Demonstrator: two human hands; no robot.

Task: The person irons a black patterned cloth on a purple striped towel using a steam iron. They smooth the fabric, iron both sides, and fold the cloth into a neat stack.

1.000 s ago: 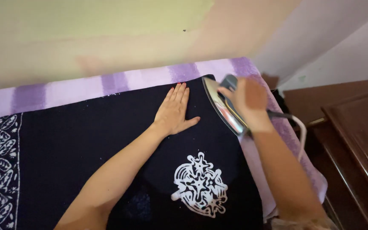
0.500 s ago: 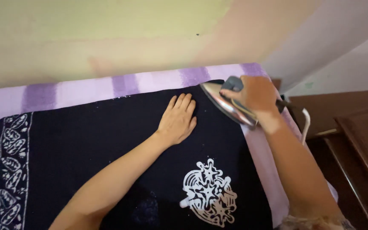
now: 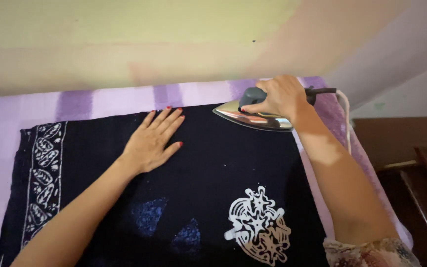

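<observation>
Iron (image 3: 253,116) with silver soleplate, grey handle, on dark printed cloth (image 3: 213,168)

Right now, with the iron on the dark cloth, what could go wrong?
The left hand lies flat on the dark cloth, apart from the iron but in line with its tip, so a burn is possible. The cord trails off the purple cover's edge and might snag.

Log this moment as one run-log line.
left hand: flat on dark cloth | right hand: grip on iron | iron: at cloth's far edge
</observation>
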